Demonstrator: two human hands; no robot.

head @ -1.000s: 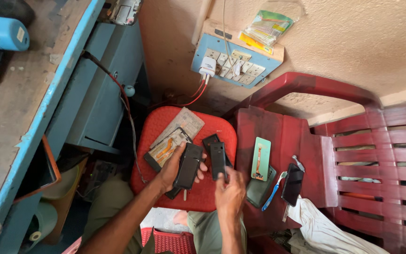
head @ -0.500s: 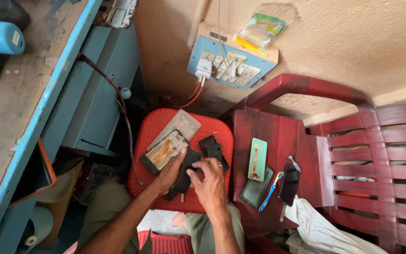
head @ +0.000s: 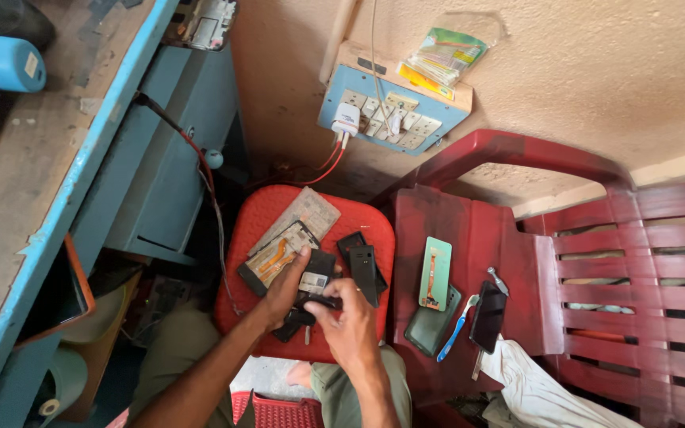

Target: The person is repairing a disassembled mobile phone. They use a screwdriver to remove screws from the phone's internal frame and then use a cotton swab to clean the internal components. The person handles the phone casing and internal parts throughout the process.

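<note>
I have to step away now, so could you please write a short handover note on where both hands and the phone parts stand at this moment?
Left hand: resting on an opened black phone on the red stool, steadying it.
Right hand: pinching a small dark part at the phone's near edge.
Beside them on the stool: a black handset, a display module with orange flex, and a grey panel.
On the red chair: a green-backed screen, a blue-handled tool, another dark phone.
Done: phone lies open. Left: the part is not yet clear of the phone.
</note>
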